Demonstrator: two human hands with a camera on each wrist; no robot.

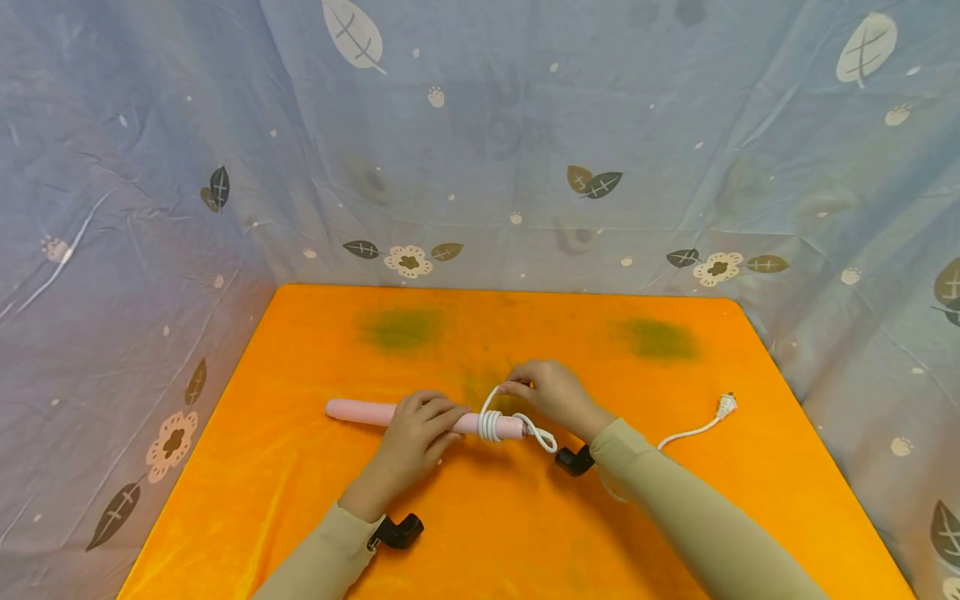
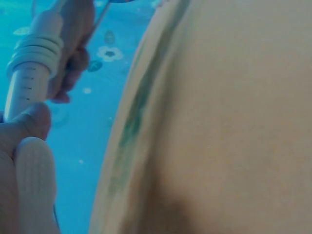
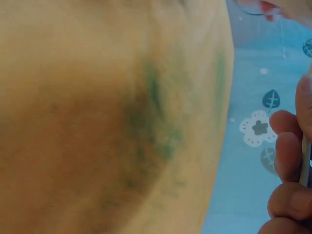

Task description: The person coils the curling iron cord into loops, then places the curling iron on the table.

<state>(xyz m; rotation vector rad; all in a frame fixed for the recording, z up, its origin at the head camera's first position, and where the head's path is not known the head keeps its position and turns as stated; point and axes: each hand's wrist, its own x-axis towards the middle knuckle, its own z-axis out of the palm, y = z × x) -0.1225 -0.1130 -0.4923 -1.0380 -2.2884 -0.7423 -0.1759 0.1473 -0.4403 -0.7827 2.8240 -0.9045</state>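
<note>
A slim pink hair iron (image 1: 363, 411) lies crosswise over the table, with small dark marks along its handle (image 2: 25, 87) in the left wrist view. My left hand (image 1: 420, 429) grips it around the middle. White cord (image 1: 489, 425) is wound in several turns around the handle near its right end, where a loop (image 1: 546, 439) sticks out. Above those turns, my right hand (image 1: 557, 396) pinches a raised stretch of the cord between thumb and fingers. Curled fingers (image 3: 287, 156) of that hand show at the edge of the right wrist view.
The cord's far end, with a white two-pin plug (image 1: 726, 406), lies on the orange table (image 1: 315, 517) to the right. Black wrist cameras sit at both cuffs, the left one (image 1: 401, 531) low over the table. A patterned curtain (image 1: 510, 150) surrounds the back and sides.
</note>
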